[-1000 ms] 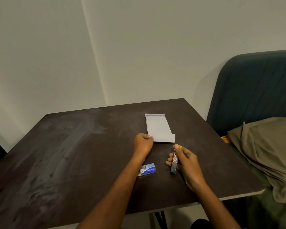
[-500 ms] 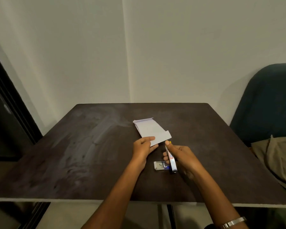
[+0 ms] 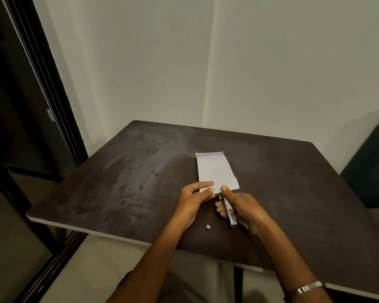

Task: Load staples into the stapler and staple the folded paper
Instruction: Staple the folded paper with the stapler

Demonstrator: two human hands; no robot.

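Observation:
The folded white paper (image 3: 214, 170) lies on the dark table (image 3: 140, 171). My left hand (image 3: 194, 199) pinches the paper's near left corner between thumb and fingers. My right hand (image 3: 242, 206) grips a small metal stapler (image 3: 229, 209) with a red and white label, its nose at the paper's near edge under my thumb. A tiny pale scrap (image 3: 208, 226) lies on the table just in front of my hands. The staple box is not in view.
A dark door frame (image 3: 42, 88) stands to the left of the table. A dark green seat (image 3: 372, 171) is at the right edge. The table's near edge runs just under my forearms.
The view has swung to the left. My right hand has brought the stapler's nose to the paper's near edge. The blue staple box, seen under my hands before, is gone from sight.

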